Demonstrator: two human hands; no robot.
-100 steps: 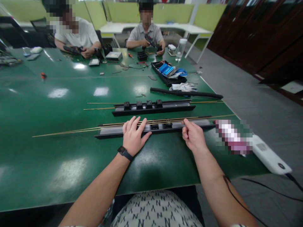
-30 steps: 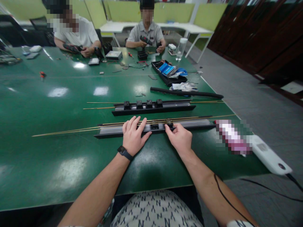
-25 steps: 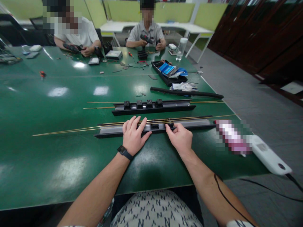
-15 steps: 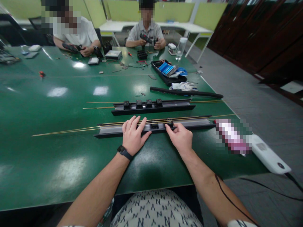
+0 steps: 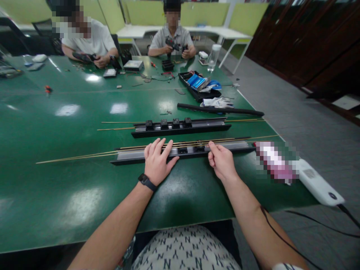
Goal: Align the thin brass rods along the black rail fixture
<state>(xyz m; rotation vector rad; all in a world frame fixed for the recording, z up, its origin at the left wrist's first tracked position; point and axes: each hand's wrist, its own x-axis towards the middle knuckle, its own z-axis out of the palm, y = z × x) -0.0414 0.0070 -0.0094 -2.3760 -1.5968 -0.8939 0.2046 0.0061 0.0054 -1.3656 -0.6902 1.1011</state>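
A long black channel [image 5: 132, 161] with a pale inner floor lies across the table before me. Several thin brass-coloured rods [image 5: 75, 157] run along it and stick out past both ends. My left hand [image 5: 157, 159] rests across the channel and rods, fingers spread. To its right, my right hand [image 5: 222, 159] is closed in a pinch at a brass rod over the channel; the fingertips partly hide the grip. Inside the channel, between my hands, sit a dark block [image 5: 183, 149] and another dark block [image 5: 200, 147], partly behind the rods.
Beyond lies a second black channel [image 5: 180, 132] with several black blocks and rods. Farther back are a black strip [image 5: 219, 110], gloves [image 5: 216, 102] and a black tray [image 5: 197, 93]. A white device [image 5: 320, 183] lies at the right edge. Two people sit opposite, holding tools.
My right hand has shifted right and slightly up, from the channel's near edge by the dark block to the rods. My left hand stays in place.
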